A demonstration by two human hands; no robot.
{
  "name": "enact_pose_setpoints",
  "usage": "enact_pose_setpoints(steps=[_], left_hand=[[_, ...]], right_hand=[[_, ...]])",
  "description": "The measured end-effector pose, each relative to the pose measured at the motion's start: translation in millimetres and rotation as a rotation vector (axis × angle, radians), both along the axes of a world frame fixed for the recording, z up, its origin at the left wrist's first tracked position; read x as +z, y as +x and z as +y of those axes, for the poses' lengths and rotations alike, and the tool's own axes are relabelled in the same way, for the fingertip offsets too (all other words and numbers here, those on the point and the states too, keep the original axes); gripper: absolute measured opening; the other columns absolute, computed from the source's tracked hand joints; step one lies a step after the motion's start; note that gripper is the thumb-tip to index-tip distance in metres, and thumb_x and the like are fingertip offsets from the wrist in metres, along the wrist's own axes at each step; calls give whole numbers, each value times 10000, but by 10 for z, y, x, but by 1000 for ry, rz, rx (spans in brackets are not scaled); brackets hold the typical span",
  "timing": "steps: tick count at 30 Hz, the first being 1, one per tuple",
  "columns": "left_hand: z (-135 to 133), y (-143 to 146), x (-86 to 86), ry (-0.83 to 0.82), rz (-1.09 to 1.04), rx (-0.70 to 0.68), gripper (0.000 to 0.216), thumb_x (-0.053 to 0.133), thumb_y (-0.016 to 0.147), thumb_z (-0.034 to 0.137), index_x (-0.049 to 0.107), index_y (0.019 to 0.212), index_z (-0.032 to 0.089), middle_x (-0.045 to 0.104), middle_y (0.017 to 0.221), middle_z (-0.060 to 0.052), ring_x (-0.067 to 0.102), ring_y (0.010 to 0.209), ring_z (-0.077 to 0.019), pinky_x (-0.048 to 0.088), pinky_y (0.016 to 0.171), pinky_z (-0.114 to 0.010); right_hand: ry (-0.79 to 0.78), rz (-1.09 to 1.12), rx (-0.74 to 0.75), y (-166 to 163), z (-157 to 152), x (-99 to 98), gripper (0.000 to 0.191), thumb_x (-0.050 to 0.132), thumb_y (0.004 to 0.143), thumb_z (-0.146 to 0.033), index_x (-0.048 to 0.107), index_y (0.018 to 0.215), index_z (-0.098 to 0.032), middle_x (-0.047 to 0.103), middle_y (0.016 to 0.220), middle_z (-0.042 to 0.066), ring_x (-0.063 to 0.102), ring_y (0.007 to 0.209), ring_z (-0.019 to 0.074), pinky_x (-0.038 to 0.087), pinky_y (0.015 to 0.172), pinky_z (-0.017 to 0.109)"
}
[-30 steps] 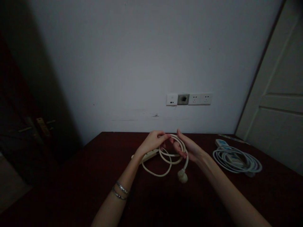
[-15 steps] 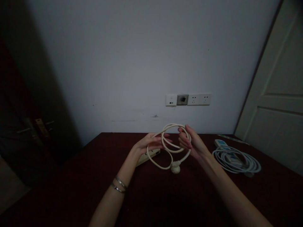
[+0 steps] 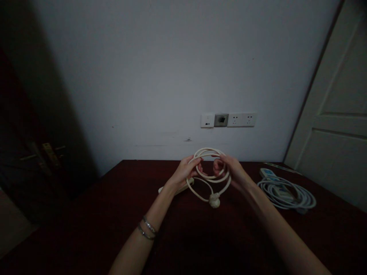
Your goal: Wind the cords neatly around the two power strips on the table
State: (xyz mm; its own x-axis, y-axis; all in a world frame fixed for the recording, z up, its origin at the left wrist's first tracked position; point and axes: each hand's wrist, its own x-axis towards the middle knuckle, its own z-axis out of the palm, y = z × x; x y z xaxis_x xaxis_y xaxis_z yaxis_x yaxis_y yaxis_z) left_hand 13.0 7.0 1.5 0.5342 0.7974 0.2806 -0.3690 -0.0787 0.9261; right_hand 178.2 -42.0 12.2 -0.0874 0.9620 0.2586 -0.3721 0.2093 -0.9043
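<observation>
A white power cord (image 3: 210, 150) is looped into a coil, held up between both hands above the dark red table. My left hand (image 3: 189, 170) pinches the coil's left side, fingers closed around the loops. On the opposite side, my right hand (image 3: 229, 168) grips the coil with its fingers curled in. The cord's round plug (image 3: 214, 200) hangs below the coil, near the tabletop. Behind my left hand and wrist lies a white power strip (image 3: 180, 188), partly hidden by them.
At the right of the dark red table (image 3: 246, 240) lies a second power strip (image 3: 268, 173) with a coiled grey-white cable (image 3: 305, 194) on top. Wall sockets (image 3: 241, 119) sit above the table's back edge. A white door (image 3: 338, 126) stands at right.
My left hand has moved right and closed on the coil, its fingers now wrapped round the loops. The loops are gathered closer together. The right hand has shifted only slightly.
</observation>
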Motion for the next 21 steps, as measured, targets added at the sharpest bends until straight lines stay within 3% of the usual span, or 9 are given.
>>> enact_pose_setpoints(steps=[4, 8, 11, 14, 17, 21], left_hand=[[51, 14, -51, 15, 15, 41, 285, 644, 721, 377, 479, 762, 148, 426, 537, 68, 458, 455, -62, 485, 497, -243], [74, -21, -28, 130, 109, 164, 344, 629, 734, 384, 500, 965, 164, 468, 558, 76, 467, 385, -73, 453, 412, -233], [49, -60, 25, 196, 155, 164, 397, 606, 752, 385, 497, 1070, 174, 520, 601, 63, 491, 368, -83, 433, 382, -226], [3, -72, 61, 207, 208, 77, 295, 577, 771, 402, 554, 887, 132, 519, 536, 44, 520, 375, -107, 432, 385, -230], [-30, -41, 60, 80, 170, 5, 273, 565, 773, 396, 549, 774, 123, 486, 462, 44, 516, 366, -111, 425, 393, -225], [-12, 24, 4, -165, -24, -159, 233, 560, 771, 362, 553, 796, 131, 437, 430, 69, 482, 362, -89, 451, 444, -226]], right_hand=[[98, -252, -22, -55, -49, 22, 471, 773, 582, -269, 527, 970, -160, 599, 600, -24, 587, 503, 120, 461, 454, 201], [171, -337, -70, -80, -6, -17, 410, 640, 739, -392, 473, 1046, -177, 601, 649, -23, 568, 448, 99, 454, 407, 193], [164, -405, -73, -70, 20, -43, 334, 573, 783, -447, 506, 950, -165, 573, 581, -31, 530, 386, 85, 412, 352, 172], [123, -471, -116, -64, 22, -56, 330, 554, 783, -485, 536, 796, -155, 529, 480, -34, 481, 331, 79, 360, 309, 162], [105, -427, -239, -89, 40, -91, 349, 591, 750, -496, 552, 712, -151, 460, 406, -52, 381, 281, 48, 269, 273, 152], [95, -157, -323, -165, 87, -163, 333, 683, 685, -446, 530, 638, -153, 330, 350, -96, 251, 264, 13, 170, 272, 148]])
